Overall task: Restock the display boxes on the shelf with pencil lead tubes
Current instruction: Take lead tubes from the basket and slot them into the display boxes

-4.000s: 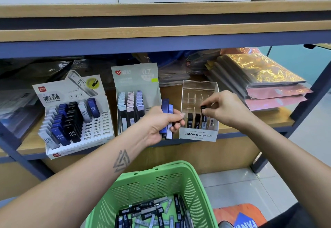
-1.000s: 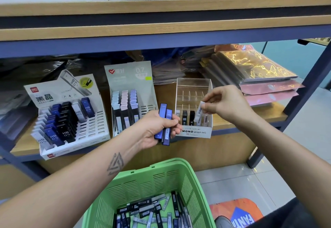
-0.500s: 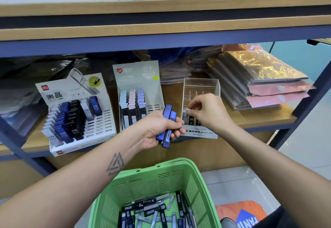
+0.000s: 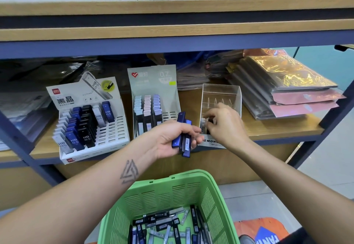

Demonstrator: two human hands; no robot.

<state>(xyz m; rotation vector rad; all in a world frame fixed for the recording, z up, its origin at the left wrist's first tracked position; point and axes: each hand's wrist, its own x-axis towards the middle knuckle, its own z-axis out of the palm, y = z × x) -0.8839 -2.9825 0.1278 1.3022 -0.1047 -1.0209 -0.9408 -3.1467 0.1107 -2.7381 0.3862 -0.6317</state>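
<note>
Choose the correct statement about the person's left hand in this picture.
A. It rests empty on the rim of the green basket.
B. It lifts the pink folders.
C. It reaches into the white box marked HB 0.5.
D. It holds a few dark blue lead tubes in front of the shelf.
D: the left hand grips dark blue lead tubes in front of the shelf, above the green basket.

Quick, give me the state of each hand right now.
Left hand: closed, holding blue lead tubes.
Right hand: fingers pinched at a tube in the clear box; whether it grips the tube cannot be told.
</note>
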